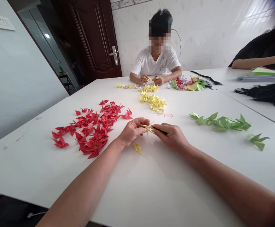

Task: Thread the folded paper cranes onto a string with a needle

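Note:
Over the middle of the white table (pixel 137 189), my left hand (pixel 133 130) pinches a small folded yellow paper crane (pixel 149 129) between thumb and fingers. My right hand (pixel 172 135) is closed around a slim dark tool (pixel 160 130), which looks like tweezers. Its tip meets the yellow crane, and the fingers cover most of it. Just below my left hand, another yellow paper crane (pixel 137 148) lies on the table. Left of my hands spreads a large pile of red paper cranes (pixel 93 126).
Beyond my hands lie yellow cranes (pixel 153 100); a row of green cranes (pixel 225 122) is at the right. Across the table, a person in white (pixel 156 63) holds a small yellow piece beside mixed-colour cranes (pixel 187 83). Black tassel-like strands (pixel 267 93) and stacked paper (pixel 262 75) lie far right.

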Demonstrator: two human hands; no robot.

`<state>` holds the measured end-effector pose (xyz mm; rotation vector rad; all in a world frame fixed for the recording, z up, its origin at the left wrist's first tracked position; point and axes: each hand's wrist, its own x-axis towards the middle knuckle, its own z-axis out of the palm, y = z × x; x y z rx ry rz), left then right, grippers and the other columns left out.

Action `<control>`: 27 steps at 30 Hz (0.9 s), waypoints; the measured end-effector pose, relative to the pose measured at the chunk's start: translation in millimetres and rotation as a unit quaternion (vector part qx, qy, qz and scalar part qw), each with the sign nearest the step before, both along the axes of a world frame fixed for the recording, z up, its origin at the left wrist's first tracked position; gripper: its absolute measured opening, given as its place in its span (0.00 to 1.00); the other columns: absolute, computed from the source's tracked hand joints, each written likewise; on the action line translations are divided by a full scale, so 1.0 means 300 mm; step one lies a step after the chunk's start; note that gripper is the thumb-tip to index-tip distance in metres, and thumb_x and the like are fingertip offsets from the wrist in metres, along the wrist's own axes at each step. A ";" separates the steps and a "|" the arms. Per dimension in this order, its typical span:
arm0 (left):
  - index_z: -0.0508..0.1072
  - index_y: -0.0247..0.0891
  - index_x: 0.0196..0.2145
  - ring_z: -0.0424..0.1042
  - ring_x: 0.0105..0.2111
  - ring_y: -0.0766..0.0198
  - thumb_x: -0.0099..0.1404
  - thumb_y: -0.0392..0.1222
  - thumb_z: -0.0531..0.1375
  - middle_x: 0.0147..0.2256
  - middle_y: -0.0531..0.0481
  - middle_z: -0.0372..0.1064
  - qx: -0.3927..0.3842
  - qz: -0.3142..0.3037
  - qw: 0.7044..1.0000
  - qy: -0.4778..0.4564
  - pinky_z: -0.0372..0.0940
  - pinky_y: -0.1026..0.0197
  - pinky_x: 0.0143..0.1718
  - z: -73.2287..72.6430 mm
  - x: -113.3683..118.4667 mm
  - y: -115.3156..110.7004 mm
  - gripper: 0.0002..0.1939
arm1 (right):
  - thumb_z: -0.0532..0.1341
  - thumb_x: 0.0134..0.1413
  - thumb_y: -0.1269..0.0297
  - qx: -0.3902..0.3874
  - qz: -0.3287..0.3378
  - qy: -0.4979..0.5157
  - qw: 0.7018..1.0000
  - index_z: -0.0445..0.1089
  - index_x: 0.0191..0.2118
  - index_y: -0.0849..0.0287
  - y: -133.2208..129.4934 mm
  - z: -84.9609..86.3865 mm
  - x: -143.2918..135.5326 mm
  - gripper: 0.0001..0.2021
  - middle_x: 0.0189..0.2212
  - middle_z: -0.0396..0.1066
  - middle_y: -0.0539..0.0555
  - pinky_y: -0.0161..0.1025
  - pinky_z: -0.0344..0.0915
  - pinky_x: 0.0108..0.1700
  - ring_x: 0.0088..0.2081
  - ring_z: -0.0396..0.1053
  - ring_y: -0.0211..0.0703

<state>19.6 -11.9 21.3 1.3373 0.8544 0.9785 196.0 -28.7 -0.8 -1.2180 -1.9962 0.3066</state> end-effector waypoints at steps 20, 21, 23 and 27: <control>0.71 0.36 0.32 0.65 0.29 0.70 0.46 0.30 0.63 0.28 0.54 0.67 -0.033 -0.038 0.996 -0.072 0.58 0.65 0.33 0.014 0.015 -0.015 0.13 | 0.58 0.45 0.72 0.140 0.036 0.071 0.987 0.69 0.36 0.57 -0.018 0.007 -0.015 0.10 0.28 0.67 0.52 0.33 0.62 0.28 0.27 0.65 0.36; 0.71 0.36 0.32 0.65 0.29 0.70 0.45 0.30 0.63 0.28 0.54 0.67 -0.028 -0.038 0.995 -0.084 0.58 0.65 0.33 0.018 0.013 -0.013 0.13 | 0.58 0.45 0.71 0.132 0.032 0.077 0.988 0.69 0.37 0.58 -0.022 0.013 -0.016 0.10 0.27 0.66 0.52 0.33 0.62 0.28 0.26 0.65 0.36; 0.71 0.37 0.32 0.65 0.30 0.71 0.45 0.29 0.63 0.28 0.54 0.67 -0.021 -0.035 0.994 -0.105 0.58 0.66 0.33 0.025 0.006 -0.007 0.14 | 0.57 0.47 0.69 0.101 0.022 0.093 0.990 0.67 0.38 0.58 -0.030 0.024 -0.019 0.09 0.27 0.66 0.51 0.33 0.62 0.27 0.25 0.64 0.35; 0.71 0.38 0.33 0.65 0.32 0.71 0.46 0.28 0.62 0.30 0.54 0.67 -0.030 -0.011 0.993 -0.116 0.59 0.67 0.33 0.026 -0.010 0.007 0.14 | 0.56 0.49 0.65 0.046 -0.010 0.101 0.994 0.65 0.38 0.59 -0.029 0.025 -0.023 0.08 0.27 0.69 0.51 0.33 0.62 0.28 0.25 0.64 0.36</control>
